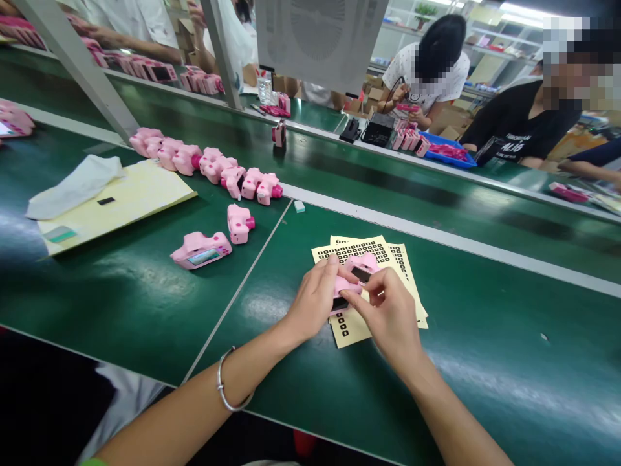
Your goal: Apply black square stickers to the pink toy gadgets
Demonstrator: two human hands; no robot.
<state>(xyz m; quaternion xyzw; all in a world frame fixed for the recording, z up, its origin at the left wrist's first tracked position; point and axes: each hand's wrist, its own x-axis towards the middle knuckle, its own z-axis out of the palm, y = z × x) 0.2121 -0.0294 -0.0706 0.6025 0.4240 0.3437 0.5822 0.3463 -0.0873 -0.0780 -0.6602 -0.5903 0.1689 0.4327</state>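
The pink case (pixel 345 285) lies above the printed yellow sheets (pixel 355 333), between the two hands, held under the curled fingers of the left hand (pixel 313 298), with a second pink part (pixel 365 261) just beyond it. The right hand (pixel 395 314) bends its fingers in from the right, thumb at the case, its exact grip unclear; farther left on the green desk (pixel 466 291) sit two pink cameras (pixel 204 250).
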